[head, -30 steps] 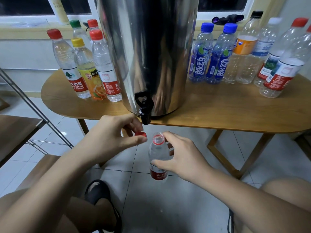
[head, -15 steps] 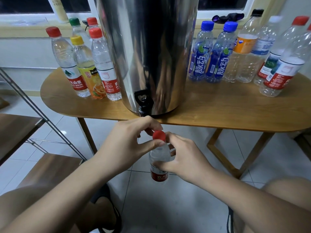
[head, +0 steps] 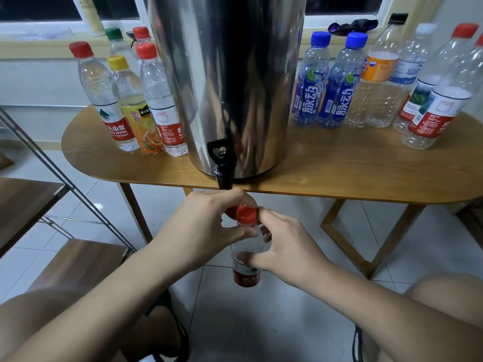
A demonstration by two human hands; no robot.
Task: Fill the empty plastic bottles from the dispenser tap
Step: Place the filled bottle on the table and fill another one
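Just below the dispenser (head: 230, 74) tap (head: 222, 167), out past the table (head: 339, 176) edge and over the floor (head: 274, 322), I hold one bottle (head: 247, 246) upright. My right hand (head: 287, 248) has its fingers wrapped round the clear body above the red label. My left hand (head: 206, 226) curls thumb and fingers round the red cap (head: 245, 215), which sits on the neck; how tightly it is screwed down I cannot tell. Through the plastic I judge the bottle to hold water, so I read this step as capping after filling, with nothing running from the tap.

To the left of the dispenser stand five capped bottles (head: 154, 100), and their water looks high, so I take those as done. To the right of the dispenser stands a bigger group (head: 381, 100); the clear ones there look empty to me, while the two blue-labelled bottles (head: 337, 82) are too tinted to judge. By that count roughly half the work is done: this bottle needs setting down, and each on the right is yet to be uncapped, filled and closed.
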